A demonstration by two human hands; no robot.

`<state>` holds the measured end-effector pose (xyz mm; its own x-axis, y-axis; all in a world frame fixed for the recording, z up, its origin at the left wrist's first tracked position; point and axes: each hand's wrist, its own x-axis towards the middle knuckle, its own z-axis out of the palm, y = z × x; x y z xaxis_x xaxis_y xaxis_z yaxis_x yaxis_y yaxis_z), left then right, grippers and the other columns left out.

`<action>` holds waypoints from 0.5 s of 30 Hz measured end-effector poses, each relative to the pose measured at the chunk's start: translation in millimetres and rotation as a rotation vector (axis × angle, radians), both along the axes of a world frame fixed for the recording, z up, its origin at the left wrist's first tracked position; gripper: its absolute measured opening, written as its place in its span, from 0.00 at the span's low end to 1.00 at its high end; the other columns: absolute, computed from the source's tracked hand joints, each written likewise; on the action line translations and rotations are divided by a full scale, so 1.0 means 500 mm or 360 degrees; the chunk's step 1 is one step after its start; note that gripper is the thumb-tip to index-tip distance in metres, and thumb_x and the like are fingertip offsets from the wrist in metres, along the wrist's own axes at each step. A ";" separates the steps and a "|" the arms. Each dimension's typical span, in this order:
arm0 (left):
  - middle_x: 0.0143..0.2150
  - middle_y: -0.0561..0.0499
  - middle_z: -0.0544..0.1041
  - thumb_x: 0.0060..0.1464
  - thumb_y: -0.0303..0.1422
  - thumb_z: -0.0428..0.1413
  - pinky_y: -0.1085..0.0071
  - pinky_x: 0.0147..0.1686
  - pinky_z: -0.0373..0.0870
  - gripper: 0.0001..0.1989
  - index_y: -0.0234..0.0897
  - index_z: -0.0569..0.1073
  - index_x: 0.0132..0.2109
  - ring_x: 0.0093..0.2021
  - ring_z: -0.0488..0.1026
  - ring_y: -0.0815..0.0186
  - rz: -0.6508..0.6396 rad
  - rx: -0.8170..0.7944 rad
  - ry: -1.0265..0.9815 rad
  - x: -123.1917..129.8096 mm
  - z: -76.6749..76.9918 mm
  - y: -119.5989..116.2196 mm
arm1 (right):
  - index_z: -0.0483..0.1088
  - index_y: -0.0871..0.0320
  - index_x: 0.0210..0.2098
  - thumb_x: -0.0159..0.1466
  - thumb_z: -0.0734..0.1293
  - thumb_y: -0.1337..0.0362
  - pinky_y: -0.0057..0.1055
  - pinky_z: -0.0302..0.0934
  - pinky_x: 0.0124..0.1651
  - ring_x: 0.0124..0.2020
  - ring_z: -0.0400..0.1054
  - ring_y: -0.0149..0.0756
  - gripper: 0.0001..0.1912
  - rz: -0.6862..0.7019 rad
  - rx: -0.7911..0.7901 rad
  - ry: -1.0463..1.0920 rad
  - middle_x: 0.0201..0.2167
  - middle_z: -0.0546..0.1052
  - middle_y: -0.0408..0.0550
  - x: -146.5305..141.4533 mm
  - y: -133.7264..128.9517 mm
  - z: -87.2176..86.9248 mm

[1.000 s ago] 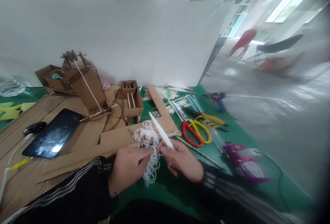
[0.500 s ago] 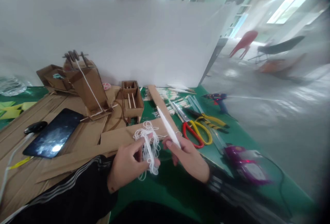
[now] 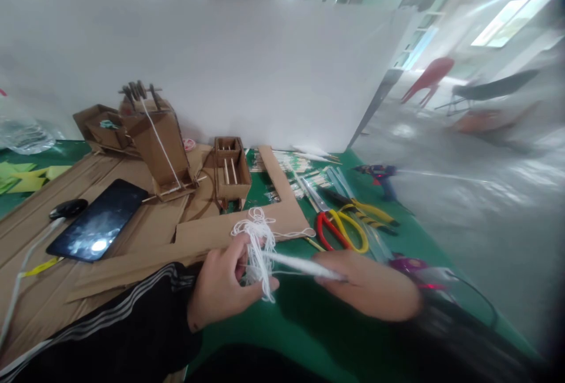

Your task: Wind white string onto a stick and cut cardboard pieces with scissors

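In the head view, the left hand [image 3: 227,283] held a loose tangle of white string [image 3: 261,247] above the green table [image 3: 282,324]; the right hand [image 3: 368,283] gripped a spindle-shaped roll of white string [image 3: 304,265], its tip at the tangle, near the scissors [image 3: 339,227].

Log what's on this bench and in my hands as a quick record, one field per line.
left hand: left hand holding a tangled white string bundle
right hand: right hand, blurred, gripping a slim white tapered rod
between hands: a thin white strand
surface: green tabletop, partly under brown cardboard
right side: scissors with red and yellow handles; yellow-and-black-handled pliers
left side: flat black rectangular device, glossy face up
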<state>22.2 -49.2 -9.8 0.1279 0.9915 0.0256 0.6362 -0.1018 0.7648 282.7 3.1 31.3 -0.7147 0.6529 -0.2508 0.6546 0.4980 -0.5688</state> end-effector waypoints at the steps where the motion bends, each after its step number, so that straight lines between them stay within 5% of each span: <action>1: 0.21 0.62 0.58 0.45 0.38 0.61 0.74 0.24 0.54 0.16 0.40 0.68 0.41 0.21 0.60 0.70 -0.0006 0.0005 0.0006 0.000 0.000 0.000 | 0.69 0.56 0.31 0.66 0.59 0.65 0.27 0.60 0.30 0.27 0.68 0.33 0.09 0.0040 -0.0008 -0.0018 0.27 0.74 0.44 -0.002 -0.001 0.001; 10: 0.22 0.59 0.68 0.50 0.35 0.60 0.75 0.24 0.55 0.05 0.39 0.73 0.32 0.22 0.63 0.72 -0.0291 0.0279 -0.0079 0.000 -0.002 -0.003 | 0.70 0.58 0.35 0.66 0.58 0.69 0.29 0.62 0.37 0.33 0.70 0.35 0.09 0.0355 0.0029 0.0033 0.32 0.76 0.47 -0.052 0.016 -0.011; 15: 0.26 0.58 0.75 0.57 0.31 0.55 0.77 0.28 0.58 0.06 0.42 0.77 0.33 0.26 0.69 0.73 -0.0391 0.0393 -0.0090 -0.004 -0.010 -0.001 | 0.71 0.58 0.39 0.64 0.61 0.67 0.30 0.63 0.38 0.36 0.71 0.37 0.07 0.0312 -0.0016 0.0014 0.35 0.77 0.48 -0.053 0.015 -0.011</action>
